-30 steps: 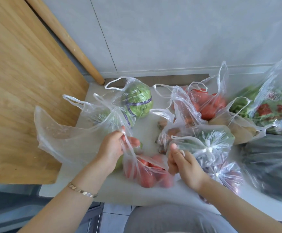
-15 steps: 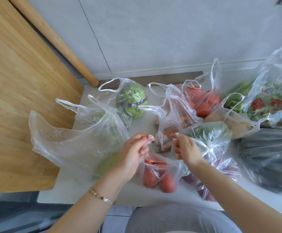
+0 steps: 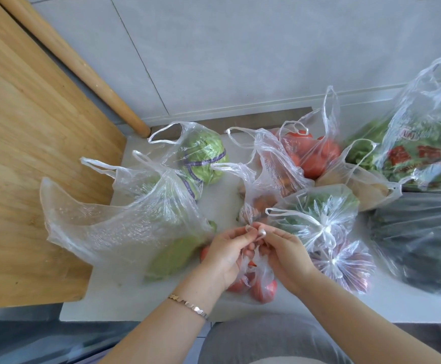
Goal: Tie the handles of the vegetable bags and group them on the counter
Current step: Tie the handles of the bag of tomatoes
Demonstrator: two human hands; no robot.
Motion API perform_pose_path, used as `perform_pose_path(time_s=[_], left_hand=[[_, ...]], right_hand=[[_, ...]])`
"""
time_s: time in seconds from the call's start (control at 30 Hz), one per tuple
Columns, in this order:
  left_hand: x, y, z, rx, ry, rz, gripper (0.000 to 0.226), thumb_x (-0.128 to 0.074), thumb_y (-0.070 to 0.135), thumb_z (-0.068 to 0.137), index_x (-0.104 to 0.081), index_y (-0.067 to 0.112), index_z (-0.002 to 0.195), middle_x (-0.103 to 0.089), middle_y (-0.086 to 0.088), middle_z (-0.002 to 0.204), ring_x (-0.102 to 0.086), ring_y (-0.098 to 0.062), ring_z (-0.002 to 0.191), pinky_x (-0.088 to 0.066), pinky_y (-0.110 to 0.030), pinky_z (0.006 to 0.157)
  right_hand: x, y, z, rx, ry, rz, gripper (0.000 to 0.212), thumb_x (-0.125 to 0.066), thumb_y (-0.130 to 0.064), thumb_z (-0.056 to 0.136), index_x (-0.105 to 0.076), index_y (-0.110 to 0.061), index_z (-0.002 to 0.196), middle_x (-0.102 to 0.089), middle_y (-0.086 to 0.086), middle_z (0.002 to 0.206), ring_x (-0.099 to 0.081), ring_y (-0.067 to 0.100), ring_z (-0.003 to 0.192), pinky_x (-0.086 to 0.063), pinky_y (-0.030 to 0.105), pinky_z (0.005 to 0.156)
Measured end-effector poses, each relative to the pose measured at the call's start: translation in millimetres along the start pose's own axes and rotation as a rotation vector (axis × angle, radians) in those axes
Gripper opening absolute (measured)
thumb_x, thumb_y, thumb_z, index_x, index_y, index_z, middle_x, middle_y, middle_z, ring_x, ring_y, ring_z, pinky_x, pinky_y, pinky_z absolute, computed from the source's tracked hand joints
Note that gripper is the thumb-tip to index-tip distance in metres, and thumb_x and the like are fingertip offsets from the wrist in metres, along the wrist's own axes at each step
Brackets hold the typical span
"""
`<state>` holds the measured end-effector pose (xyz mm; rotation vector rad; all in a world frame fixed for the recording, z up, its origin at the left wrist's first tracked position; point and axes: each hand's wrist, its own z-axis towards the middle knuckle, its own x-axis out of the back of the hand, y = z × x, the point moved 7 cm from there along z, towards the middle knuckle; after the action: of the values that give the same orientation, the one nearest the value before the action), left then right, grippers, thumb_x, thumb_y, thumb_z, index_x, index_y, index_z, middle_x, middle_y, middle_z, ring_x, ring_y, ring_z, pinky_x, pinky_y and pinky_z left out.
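A small clear bag of red tomatoes (image 3: pixel 262 287) lies at the counter's front edge. My left hand (image 3: pixel 227 252) and my right hand (image 3: pixel 282 248) meet just above it, each pinching one of its twisted handles, fingertips almost touching. Right of my hands lie a knotted bag of greens (image 3: pixel 324 214) and a knotted bag of purple vegetables (image 3: pixel 350 266). Behind stand open bags: a cabbage bag (image 3: pixel 201 158), a bag of brownish vegetables (image 3: pixel 261 195), a larger tomato bag (image 3: pixel 311 153) and a potato bag (image 3: pixel 366 185).
A loose clear bag with pale green vegetables (image 3: pixel 124 227) sprawls on the left over the wooden board (image 3: pixel 30 153). A large printed bag of greens (image 3: pixel 424 153) and a dark bag (image 3: pixel 424 245) fill the right. A rolling pin (image 3: pixel 82 72) leans on the wall.
My hands have drawn together from about a bag's width apart, bringing the two handles of the small tomato bag up to meet above it.
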<state>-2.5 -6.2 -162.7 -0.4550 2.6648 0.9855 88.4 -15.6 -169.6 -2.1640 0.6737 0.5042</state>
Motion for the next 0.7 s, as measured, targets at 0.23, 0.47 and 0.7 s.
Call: perform_pose_path(time_s=[0.23,0.47,0.7], left_hand=[[9.7,-3.0,2.6,-0.047,0.142,-0.016,0.018,-0.056,-0.009,0.082,-0.054,0.004,0.070,-0.061,-0.003,0.044,-0.049,-0.005,0.035,-0.032,-0.014,0.033],[-6.3,26.4,-16.7,-0.572,-0.057,1.037,0.004,-0.062,0.011,0.085,-0.061,0.014,0.082,-0.057,0.013,0.068,-0.053,0.008,0.060,-0.038,-0.004,0.061],[-6.6,44.4,-16.1,-0.801,0.012,1.103,0.009,-0.063,0.007,0.082,-0.062,0.015,0.078,-0.054,0.016,0.068,-0.052,0.007,0.065,-0.035,-0.005,0.065]], right_hand=[[2.8,-17.6,-14.4,0.291,0.126,-0.582,0.018,-0.066,-0.001,0.079,-0.072,-0.019,0.081,-0.071,-0.009,0.065,-0.065,0.004,0.066,-0.052,0.012,0.068],[28.3,-28.1,-4.1,0.209,0.420,-0.629,0.017,-0.063,-0.015,0.084,-0.065,-0.016,0.067,-0.060,-0.003,0.054,-0.054,0.008,0.047,-0.045,0.023,0.055],[-9.0,-23.5,-2.8,0.254,0.038,-1.130,0.025,-0.050,0.003,0.080,-0.070,-0.011,0.076,-0.057,-0.007,0.058,-0.047,-0.001,0.047,-0.034,0.010,0.050]])
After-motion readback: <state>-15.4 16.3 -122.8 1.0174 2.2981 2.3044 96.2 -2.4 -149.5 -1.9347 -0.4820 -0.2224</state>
